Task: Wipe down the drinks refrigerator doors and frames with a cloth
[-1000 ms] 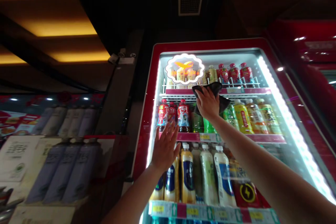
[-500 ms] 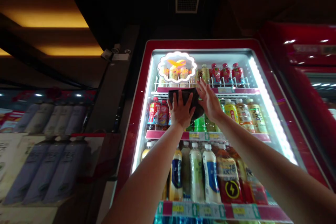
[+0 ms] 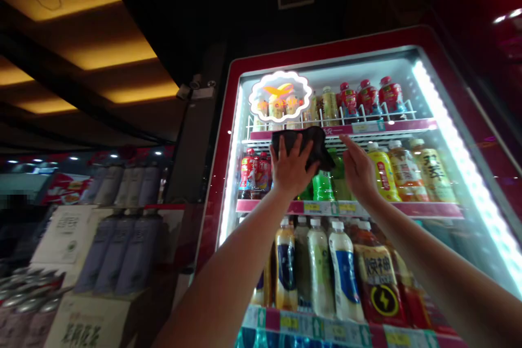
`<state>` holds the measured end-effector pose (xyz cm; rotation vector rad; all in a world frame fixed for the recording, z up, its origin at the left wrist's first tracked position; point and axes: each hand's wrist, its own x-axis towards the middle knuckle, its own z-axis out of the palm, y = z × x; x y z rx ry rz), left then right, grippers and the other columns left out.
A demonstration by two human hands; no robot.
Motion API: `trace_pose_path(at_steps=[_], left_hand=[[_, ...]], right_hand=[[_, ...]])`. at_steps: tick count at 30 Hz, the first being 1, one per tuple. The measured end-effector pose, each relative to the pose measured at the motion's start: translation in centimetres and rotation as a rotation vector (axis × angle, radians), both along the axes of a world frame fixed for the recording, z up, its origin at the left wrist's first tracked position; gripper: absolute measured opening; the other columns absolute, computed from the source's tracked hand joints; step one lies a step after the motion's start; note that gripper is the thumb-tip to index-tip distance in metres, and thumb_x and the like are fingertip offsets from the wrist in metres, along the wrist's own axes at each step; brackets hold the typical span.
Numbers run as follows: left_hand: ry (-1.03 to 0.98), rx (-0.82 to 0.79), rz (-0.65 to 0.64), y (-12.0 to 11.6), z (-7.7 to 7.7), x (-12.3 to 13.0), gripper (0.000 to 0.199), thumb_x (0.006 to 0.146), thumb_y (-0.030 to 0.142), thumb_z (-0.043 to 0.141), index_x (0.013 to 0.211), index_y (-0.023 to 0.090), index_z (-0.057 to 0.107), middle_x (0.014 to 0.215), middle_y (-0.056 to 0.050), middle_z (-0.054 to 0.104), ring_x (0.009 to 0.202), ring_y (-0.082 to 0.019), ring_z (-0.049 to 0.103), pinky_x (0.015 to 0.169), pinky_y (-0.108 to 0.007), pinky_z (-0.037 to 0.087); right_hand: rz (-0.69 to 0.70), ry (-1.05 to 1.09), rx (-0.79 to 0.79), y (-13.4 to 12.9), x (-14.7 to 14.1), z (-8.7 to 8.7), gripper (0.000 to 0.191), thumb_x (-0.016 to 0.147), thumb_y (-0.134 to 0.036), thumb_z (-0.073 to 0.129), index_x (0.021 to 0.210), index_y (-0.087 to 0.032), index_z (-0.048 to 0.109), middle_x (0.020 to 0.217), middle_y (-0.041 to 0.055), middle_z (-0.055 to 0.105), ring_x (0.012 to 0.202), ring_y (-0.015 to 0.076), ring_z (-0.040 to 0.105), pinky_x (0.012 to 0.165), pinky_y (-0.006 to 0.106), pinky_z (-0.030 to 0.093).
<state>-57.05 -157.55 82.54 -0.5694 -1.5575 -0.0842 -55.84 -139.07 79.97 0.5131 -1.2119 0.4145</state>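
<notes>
Refrigerator (image 3: 334, 51) is glowing; a black cloth (image 3: 314, 144) is lying against its upper front. The left hand (image 3: 291, 171) is resting over the cloth, fingers apart; the right hand (image 3: 361, 171) is showing bare beside it, fingers mostly together. Keeping the left palm flat should be evening contact.

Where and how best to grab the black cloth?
Probably pinch the black cloth by its loose right edge, coming from the right. That edge juts past the left hand, which lies spread over the cloth's left part. It looks thin and limp, so a pinch should suit; the right hand is open beside it.
</notes>
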Motion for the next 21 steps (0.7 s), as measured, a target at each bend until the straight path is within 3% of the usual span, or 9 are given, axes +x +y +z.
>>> trace_pose_path(at_steps=[2, 4, 6, 9, 11, 14, 17, 19, 21], left_hand=[[-0.025, 0.137, 0.025, -1.4, 1.5, -0.4, 0.060, 0.097, 0.054, 0.048, 0.152, 0.032, 0.045, 0.165, 0.000, 0.035, 0.153, -0.047, 0.016, 0.121, -0.075, 0.014], [-0.030, 0.250, 0.036, -2.5, 1.6, -0.7, 0.059, 0.098, 0.051, 0.046, 0.152, 0.029, 0.046, 0.164, -0.002, 0.036, 0.152, -0.048, 0.017, 0.119, -0.077, 0.014], [-0.006, 0.294, 0.032, -3.0, -0.1, -0.9, 0.058, 0.098, 0.050, 0.045, 0.152, 0.028, 0.046, 0.164, -0.003, 0.038, 0.153, -0.047, 0.016, 0.119, -0.078, 0.013], [0.020, 0.224, 0.039, -2.5, -3.5, -0.7, 0.060, 0.097, 0.049, 0.047, 0.153, 0.029, 0.044, 0.164, -0.002, 0.036, 0.154, -0.046, 0.012, 0.122, -0.074, 0.012], [0.008, 0.143, 0.056, -1.7, -4.3, -0.3, 0.061, 0.097, 0.048, 0.049, 0.154, 0.030, 0.043, 0.165, 0.001, 0.034, 0.155, -0.045, 0.011, 0.124, -0.071, 0.012], [-0.027, 0.083, 0.071, -1.5, -2.0, -0.2, 0.058, 0.097, 0.045, 0.049, 0.153, 0.033, 0.043, 0.166, 0.004, 0.032, 0.156, -0.042, 0.012, 0.125, -0.068, 0.013], [-0.073, 0.146, 0.099, -3.9, 1.1, -0.7, 0.056, 0.098, 0.039, 0.047, 0.153, 0.032, 0.042, 0.166, 0.003, 0.033, 0.156, -0.038, 0.016, 0.126, -0.064, 0.016], [-0.087, 0.236, 0.123, -6.2, 1.3, -1.0, 0.055, 0.098, 0.034, 0.044, 0.153, 0.028, 0.043, 0.165, -0.001, 0.035, 0.155, -0.037, 0.019, 0.126, -0.065, 0.018], [-0.083, 0.284, 0.135, -7.8, -0.2, -1.2, 0.055, 0.097, 0.027, 0.042, 0.152, 0.023, 0.045, 0.164, -0.003, 0.037, 0.155, -0.038, 0.019, 0.125, -0.066, 0.019]], right_hand=[[-0.049, -0.038, 0.064, -0.1, 0.0, 0.1, 0.046, 0.100, -0.027, 0.034, 0.138, -0.020, 0.060, 0.142, 0.0108, 0.062, 0.137, 0.0230, 0.054, 0.115, 0.050, 0.043], [-0.140, -0.086, 0.103, -0.4, -0.1, 0.2, 0.047, 0.098, -0.022, 0.036, 0.137, -0.020, 0.062, 0.145, 0.0099, 0.060, 0.141, 0.0242, 0.050, 0.118, 0.053, 0.038], [-0.229, -0.124, 0.108, -0.8, -0.3, 0.2, 0.051, 0.095, -0.017, 0.036, 0.140, -0.018, 0.060, 0.148, 0.0095, 0.057, 0.144, 0.0250, 0.046, 0.121, 0.055, 0.034], [-0.321, -0.176, 0.111, -1.2, -0.3, 0.2, 0.058, 0.091, -0.011, 0.035, 0.147, -0.013, 0.052, 0.152, 0.0104, 0.052, 0.148, 0.0245, 0.040, 0.123, 0.052, 0.030], [-0.356, -0.200, 0.119, -1.2, -0.2, 0.1, 0.062, 0.089, -0.009, 0.035, 0.149, -0.012, 0.049, 0.154, 0.0108, 0.050, 0.149, 0.0244, 0.037, 0.124, 0.051, 0.029], [-0.380, -0.206, 0.135, -1.0, -0.2, 0.0, 0.062, 0.088, -0.009, 0.039, 0.149, -0.016, 0.050, 0.157, 0.0093, 0.047, 0.149, 0.0262, 0.036, 0.123, 0.054, 0.030], [-0.380, -0.197, 0.142, -0.8, -0.4, -0.1, 0.060, 0.089, -0.012, 0.043, 0.148, -0.020, 0.051, 0.157, 0.0078, 0.047, 0.149, 0.0280, 0.037, 0.121, 0.057, 0.032], [-0.377, -0.191, 0.140, -0.8, -0.4, -0.1, 0.058, 0.090, -0.013, 0.042, 0.147, -0.019, 0.052, 0.156, 0.0083, 0.049, 0.148, 0.0277, 0.038, 0.121, 0.057, 0.033], [-0.377, -0.182, 0.143, -0.8, -0.4, -0.2, 0.055, 0.091, -0.014, 0.042, 0.145, -0.017, 0.054, 0.155, 0.0101, 0.050, 0.147, 0.0276, 0.040, 0.120, 0.056, 0.034]])
